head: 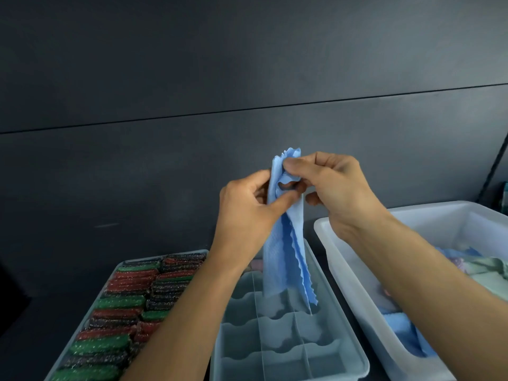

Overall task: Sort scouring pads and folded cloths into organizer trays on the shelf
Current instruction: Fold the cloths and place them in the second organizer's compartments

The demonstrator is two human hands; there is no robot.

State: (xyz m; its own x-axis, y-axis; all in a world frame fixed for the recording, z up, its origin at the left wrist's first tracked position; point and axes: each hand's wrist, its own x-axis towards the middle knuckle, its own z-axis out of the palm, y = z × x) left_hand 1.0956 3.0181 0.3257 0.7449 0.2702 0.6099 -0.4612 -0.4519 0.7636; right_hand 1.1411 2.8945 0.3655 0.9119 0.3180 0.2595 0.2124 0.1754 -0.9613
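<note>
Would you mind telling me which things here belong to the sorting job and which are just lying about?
Job:
- blue cloth, held by left hand and right hand
- divided tray
- pad tray, full of scouring pads
- bin of cloths

Lying about:
- dark item at far right, too cut off to identify

Both hands raised before a dark wall (165,78), pinching a blue cloth (286,257) at its top: left hand (247,215) gripping from the left, right hand (330,188) from the right with fingertips folding the upper edge. Cloth hanging down, wavy-edged, its lower end over a divided tray (354,361) with empty compartments. Left of it, a tray (121,266) packed with green, red and dark pads (121,302). At right, a bin (341,259) holding loose cloths (483,270).
</note>
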